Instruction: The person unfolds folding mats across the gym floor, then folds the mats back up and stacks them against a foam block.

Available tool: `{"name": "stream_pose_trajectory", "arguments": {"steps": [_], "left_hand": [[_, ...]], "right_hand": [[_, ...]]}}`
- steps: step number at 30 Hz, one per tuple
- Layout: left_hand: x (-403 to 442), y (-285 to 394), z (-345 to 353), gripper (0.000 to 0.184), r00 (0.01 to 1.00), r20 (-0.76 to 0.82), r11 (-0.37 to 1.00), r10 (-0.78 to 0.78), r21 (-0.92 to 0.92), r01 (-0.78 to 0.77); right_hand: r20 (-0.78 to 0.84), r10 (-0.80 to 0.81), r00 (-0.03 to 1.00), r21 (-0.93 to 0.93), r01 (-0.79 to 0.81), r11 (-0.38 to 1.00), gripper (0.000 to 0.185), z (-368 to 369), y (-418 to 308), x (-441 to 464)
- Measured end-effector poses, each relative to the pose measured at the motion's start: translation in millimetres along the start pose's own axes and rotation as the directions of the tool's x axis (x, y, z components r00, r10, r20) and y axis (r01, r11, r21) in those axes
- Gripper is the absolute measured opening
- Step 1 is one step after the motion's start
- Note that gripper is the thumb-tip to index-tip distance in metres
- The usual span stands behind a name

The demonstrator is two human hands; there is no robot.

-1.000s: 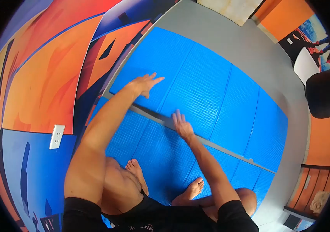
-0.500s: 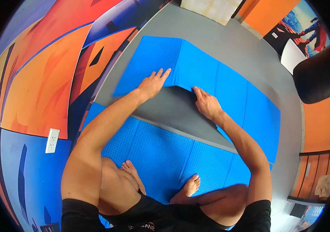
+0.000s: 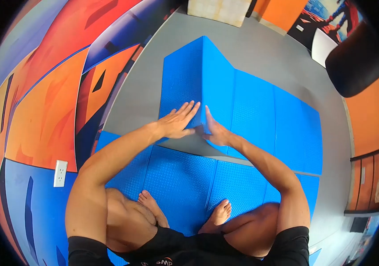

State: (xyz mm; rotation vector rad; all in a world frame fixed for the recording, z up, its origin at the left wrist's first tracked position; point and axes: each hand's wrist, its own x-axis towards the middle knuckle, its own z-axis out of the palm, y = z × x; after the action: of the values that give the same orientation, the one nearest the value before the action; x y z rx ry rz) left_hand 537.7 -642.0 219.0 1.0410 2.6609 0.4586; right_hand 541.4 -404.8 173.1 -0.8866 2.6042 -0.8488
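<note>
A blue folding exercise mat (image 3: 253, 106) stands partly raised in front of me, its two left panels bent up into a tall ridge. My left hand (image 3: 177, 123) lies with fingers stretched against the left face of that ridge. On the other face rests my right hand (image 3: 217, 133), its fingers extended and pointing up along the panel near the fold. Neither hand wraps round the mat; the two press from opposite sides at its near end. A second blue mat (image 3: 180, 175), textured and flat, lies under my bare feet.
Grey floor (image 3: 140, 84) surrounds the mats. A painted wall (image 3: 43, 119) with a white power outlet (image 3: 60, 173) runs along the left. At the upper right are a dark chair-like object (image 3: 355, 62) and a white panel (image 3: 324, 48). A pale block (image 3: 219, 11) stands at the back.
The ridge has grown steeper and taller as the left panel came inward. My hands have moved closer together, and the mat's right panels have come nearer the second mat.
</note>
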Motion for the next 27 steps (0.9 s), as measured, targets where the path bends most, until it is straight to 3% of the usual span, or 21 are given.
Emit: {"name": "stream_pose_trajectory", "arguments": {"steps": [1,2,4,6,7,11,14,15,18,21,22,23,26,27], "left_hand": [[-5,8,-10,0.111,0.998,0.057,0.999,-0.02,0.039,0.018],[-5,8,-8,0.117,1.0,0.017,1.0,0.007,0.02,-0.008],[-4,5,0,0.129,0.997,-0.065,0.999,0.052,-0.013,-0.053],[-3,3,5,0.128,0.973,-0.216,0.992,0.086,-0.072,-0.103],[-4,2,6,0.128,0.952,-0.29,0.987,0.097,-0.097,-0.13],[-4,6,4,0.12,0.908,-0.418,0.968,0.021,-0.217,-0.122],[-1,9,8,0.113,0.902,-0.431,0.972,0.035,-0.195,-0.131],[1,10,10,0.112,0.909,-0.414,0.976,0.053,-0.171,-0.135],[7,23,15,0.111,0.947,-0.319,0.986,0.042,-0.14,-0.091],[16,39,16,0.112,0.978,-0.207,1.0,0.017,-0.004,-0.018],[19,43,17,0.112,0.985,-0.17,0.998,0.008,0.061,0.003],[22,45,20,0.11,0.981,-0.19,0.998,0.042,0.06,-0.031],[34,48,31,0.107,0.985,-0.16,0.963,0.06,0.27,-0.014],[36,53,31,0.106,0.988,-0.142,0.971,0.063,0.239,-0.028]], "right_hand": [[0.053,0.044,0.998,0.09,-0.048,0.995,0.117,-10,-19,0],[0.115,0.078,0.99,0.178,-0.097,0.979,0.117,-17,-28,0],[0.066,-0.013,0.998,0.286,-0.006,0.958,0.113,-17,-32,6],[0.077,-0.017,0.997,0.37,-0.013,0.929,0.11,-30,-44,9],[0.117,0.018,0.993,0.309,-0.054,0.95,0.104,-35,-45,11],[-0.117,-0.162,0.98,0.254,0.187,0.949,0.097,-43,-48,20],[-0.418,-0.283,0.863,-0.12,0.257,0.959,0.096,-47,-39,32],[-0.462,-0.191,0.866,-0.039,0.196,0.98,0.097,-64,-56,26],[-0.405,-0.33,0.853,-0.503,0.094,0.859,0.097,-94,-47,27],[-0.255,-0.339,0.906,-0.718,0.057,0.693,0.079,-101,-29,16],[-0.19,-0.322,0.928,-0.778,0.058,0.626,0.075,-103,-22,11],[-0.175,-0.311,0.934,-0.781,0.061,0.622,0.066,-99,-10,7],[-0.126,-0.267,0.955,-0.762,0.08,0.643,0.063,-89,22,-7],[-0.108,-0.245,0.963,-0.756,0.08,0.649,0.063,-91,25,-12]]}}
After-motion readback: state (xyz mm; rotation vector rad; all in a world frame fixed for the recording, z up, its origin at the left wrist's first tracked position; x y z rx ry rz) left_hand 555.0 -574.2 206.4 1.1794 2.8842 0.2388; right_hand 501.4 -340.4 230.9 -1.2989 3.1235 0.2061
